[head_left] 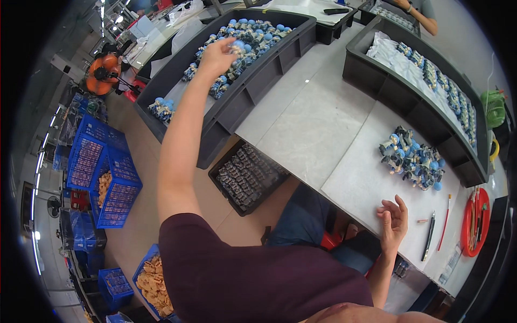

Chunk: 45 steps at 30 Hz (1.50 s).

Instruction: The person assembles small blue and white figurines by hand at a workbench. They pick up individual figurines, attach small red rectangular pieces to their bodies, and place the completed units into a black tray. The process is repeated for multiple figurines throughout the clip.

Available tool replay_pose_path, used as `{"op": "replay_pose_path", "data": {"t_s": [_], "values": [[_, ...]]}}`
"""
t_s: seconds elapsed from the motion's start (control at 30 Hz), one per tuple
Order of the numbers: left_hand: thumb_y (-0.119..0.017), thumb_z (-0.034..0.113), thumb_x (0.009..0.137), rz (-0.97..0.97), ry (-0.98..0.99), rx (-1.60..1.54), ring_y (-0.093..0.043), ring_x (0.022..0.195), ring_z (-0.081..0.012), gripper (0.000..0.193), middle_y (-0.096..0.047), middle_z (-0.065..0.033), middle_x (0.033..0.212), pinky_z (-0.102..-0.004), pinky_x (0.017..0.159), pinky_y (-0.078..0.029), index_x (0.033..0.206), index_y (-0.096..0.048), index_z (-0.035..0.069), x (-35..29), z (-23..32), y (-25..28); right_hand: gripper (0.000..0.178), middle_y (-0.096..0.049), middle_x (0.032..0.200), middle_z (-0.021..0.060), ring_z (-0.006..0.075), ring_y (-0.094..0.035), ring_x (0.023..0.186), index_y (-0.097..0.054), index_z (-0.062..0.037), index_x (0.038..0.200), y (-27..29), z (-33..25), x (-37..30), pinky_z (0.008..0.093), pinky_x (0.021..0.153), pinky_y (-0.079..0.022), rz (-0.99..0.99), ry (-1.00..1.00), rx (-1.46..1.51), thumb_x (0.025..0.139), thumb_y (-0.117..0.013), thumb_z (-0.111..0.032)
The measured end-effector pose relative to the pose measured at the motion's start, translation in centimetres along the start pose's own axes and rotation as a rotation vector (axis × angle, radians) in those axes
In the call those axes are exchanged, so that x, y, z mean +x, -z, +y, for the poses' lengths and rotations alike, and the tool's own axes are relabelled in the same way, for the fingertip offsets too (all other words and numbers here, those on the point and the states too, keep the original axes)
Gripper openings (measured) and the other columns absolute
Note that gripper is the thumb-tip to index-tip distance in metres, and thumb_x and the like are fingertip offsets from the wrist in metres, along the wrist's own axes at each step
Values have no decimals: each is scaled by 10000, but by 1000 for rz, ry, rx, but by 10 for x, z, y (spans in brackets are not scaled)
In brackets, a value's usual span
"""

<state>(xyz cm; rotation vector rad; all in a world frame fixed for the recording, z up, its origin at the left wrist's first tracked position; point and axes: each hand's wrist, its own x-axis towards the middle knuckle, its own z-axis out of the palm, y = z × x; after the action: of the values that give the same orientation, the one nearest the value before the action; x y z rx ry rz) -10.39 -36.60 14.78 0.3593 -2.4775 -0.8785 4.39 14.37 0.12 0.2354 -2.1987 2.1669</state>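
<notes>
A blue-topped figure (237, 49) is being pinched between the fingertips of the left hand (217, 58), above the heap (258, 33) in the left bin (280, 55). Its blue end is being pointed away from the body; its long axis is being left too small to tell. The right hand (395, 219) is being held open, fingers loosely bent and parted, at the edge of the table (307, 121), between a pile (412, 159) of figures and a black pen (428, 236).
</notes>
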Motion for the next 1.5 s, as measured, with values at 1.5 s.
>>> {"op": "replay_pose_path", "data": {"t_s": [1.5], "values": [[-634, 159, 810, -586, -253, -554, -624, 748, -179, 187, -635, -85, 884, -286, 695, -498, 882, -630, -14, -191, 211, -226, 353, -615, 949, 121, 151, -593, 869, -498, -4, 1164, 10, -7, -1, 276, 769, -490, -7, -12, -39, 843, -605, -106]]}}
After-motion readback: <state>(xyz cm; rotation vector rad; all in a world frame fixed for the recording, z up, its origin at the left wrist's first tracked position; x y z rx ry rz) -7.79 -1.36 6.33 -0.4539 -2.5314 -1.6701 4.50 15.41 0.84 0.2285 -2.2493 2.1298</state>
